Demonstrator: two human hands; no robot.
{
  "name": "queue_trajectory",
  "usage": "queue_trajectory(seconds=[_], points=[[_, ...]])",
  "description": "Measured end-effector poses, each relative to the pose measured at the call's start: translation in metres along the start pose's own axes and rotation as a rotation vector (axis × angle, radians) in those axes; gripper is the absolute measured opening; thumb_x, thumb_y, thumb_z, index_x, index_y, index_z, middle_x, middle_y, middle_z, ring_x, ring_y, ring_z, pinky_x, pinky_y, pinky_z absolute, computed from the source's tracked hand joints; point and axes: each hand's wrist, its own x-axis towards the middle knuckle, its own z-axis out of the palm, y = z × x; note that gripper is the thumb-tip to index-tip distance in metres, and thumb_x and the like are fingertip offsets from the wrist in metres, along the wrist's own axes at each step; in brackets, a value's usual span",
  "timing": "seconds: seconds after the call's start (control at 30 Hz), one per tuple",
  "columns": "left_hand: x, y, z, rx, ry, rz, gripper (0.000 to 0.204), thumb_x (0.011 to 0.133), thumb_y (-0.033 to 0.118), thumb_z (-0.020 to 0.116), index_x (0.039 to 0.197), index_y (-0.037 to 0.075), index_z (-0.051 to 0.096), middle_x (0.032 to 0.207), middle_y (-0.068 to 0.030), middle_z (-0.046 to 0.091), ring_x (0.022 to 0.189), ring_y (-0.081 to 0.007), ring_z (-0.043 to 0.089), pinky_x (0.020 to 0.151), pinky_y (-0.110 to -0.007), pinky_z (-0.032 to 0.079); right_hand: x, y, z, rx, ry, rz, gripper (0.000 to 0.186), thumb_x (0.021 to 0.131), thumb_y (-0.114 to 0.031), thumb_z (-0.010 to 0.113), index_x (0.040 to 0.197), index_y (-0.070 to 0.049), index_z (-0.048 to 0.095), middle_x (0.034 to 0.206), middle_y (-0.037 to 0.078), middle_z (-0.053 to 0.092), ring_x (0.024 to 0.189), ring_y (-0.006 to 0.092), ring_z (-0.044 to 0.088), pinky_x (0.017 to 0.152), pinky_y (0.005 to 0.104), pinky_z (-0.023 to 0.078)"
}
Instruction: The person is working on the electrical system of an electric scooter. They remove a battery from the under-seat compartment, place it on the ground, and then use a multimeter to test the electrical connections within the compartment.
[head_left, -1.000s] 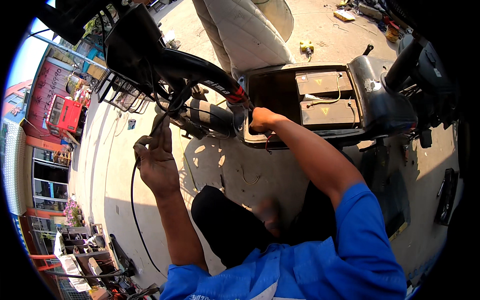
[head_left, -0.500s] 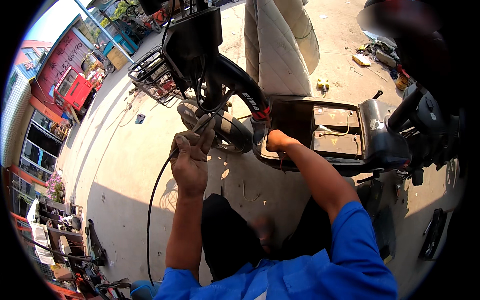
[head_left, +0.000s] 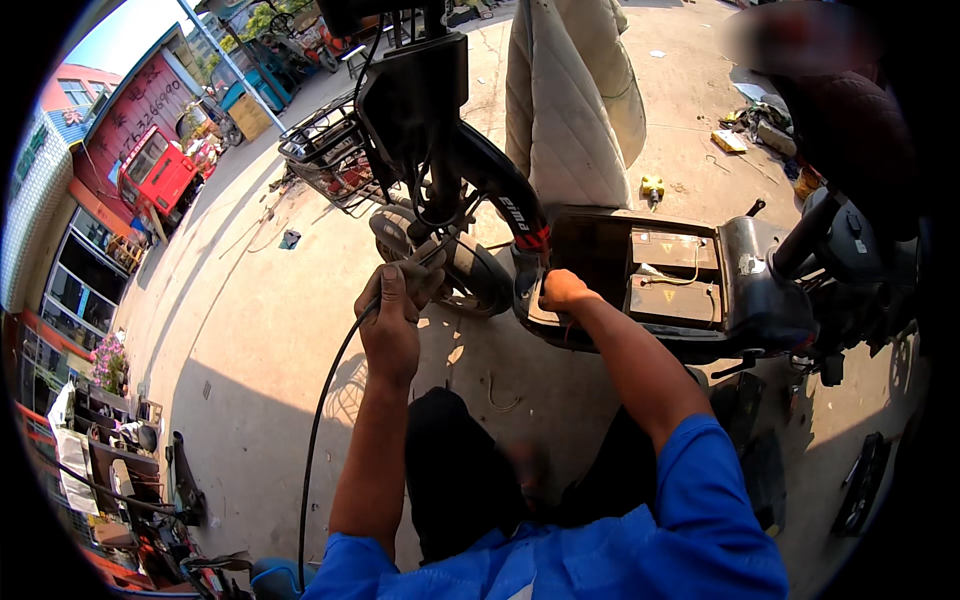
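A black cable runs up from the lower edge into my left hand, which is closed around it beside the scooter's front wheel. Past the fingers the cable leads toward the black frame of the electric scooter. My right hand is closed at the front left corner of the open battery compartment, under the frame's lower end. What its fingers grip is hidden. Two brown batteries with a light wire between them sit in the compartment's right part.
A quilted pale cover hangs behind the compartment. A yellow tool-like object lies on the ground beyond. At far right are a dark seat and a person. Shelves of parts stand at lower left; a black tray lies at lower right.
The view has shifted slightly, so the scooter sits a little lower and to the right. My left hand keeps the cable, its fingers curled further; my right hand stays at the compartment corner.
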Motion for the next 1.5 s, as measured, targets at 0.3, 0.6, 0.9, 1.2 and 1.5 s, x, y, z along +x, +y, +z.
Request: queue_trajectory(seconds=[0.3, 0.6, 0.9, 1.2, 1.5], points=[[0.013, -0.009, -0.008, -0.087, -0.060, 0.018, 0.037, 0.107, 0.028, 0.038, 0.101, -0.003, 0.058, 0.125, -0.0250, 0.060, 0.116, -0.0354, 0.061, 0.100, -0.043, 0.050, 0.035, 0.039, 0.024, 0.151, -0.064, -0.094, 0.036, 0.083, -0.025, 0.059, 0.095, 0.008, 0.068, 0.102, 0.031, 0.066, 0.099, 0.0405, 0.066, 0.083, 0.0445, 0.053], [0.019, -0.018, 0.001, -0.146, -0.075, 0.057, 0.037, 0.107, 0.026, 0.039, 0.103, -0.006, 0.057, 0.126, -0.0265, 0.058, 0.118, -0.0377, 0.060, 0.102, -0.043, 0.050, 0.013, 0.018, 0.007, 0.087, -0.229, 0.034, 0.043, 0.082, -0.026, 0.060, 0.116, 0.000, 0.066, 0.118, 0.022, 0.066, 0.112, 0.0330, 0.064, 0.092, 0.0411, 0.050], [0.053, -0.019, 0.007, -0.210, -0.057, 0.028, 0.038, 0.106, 0.025, 0.038, 0.103, -0.005, 0.060, 0.120, -0.0267, 0.062, 0.115, -0.0394, 0.061, 0.103, -0.042, 0.050, 0.028, 0.028, 0.023, -0.009, -0.345, -0.015, 0.045, 0.076, -0.029, 0.066, 0.111, -0.001, 0.069, 0.114, 0.020, 0.068, 0.106, 0.0336, 0.066, 0.089, 0.0432, 0.050], [0.062, -0.026, 0.002, -0.255, -0.084, -0.007, 0.037, 0.107, 0.025, 0.036, 0.103, -0.005, 0.057, 0.122, -0.0313, 0.059, 0.119, -0.0415, 0.058, 0.105, -0.041, 0.048, 0.027, 0.027, 0.018, 0.109, -0.098, -0.045, 0.038, 0.081, -0.029, 0.067, 0.095, 0.005, 0.070, 0.100, 0.026, 0.069, 0.097, 0.0380, 0.067, 0.080, 0.0424, 0.053], [0.066, -0.021, 0.002, -0.182, -0.210, -0.016, 0.047, 0.109, 0.026, 0.026, 0.107, -0.007, 0.059, 0.130, -0.0330, 0.054, 0.127, -0.0382, 0.052, 0.111, -0.039, 0.045, 0.049, 0.018, 0.031, -0.037, -0.213, -0.020, 0.028, 0.077, -0.015, 0.064, 0.101, -0.003, 0.073, 0.103, 0.015, 0.072, 0.095, 0.0287, 0.070, 0.077, 0.0425, 0.054]])
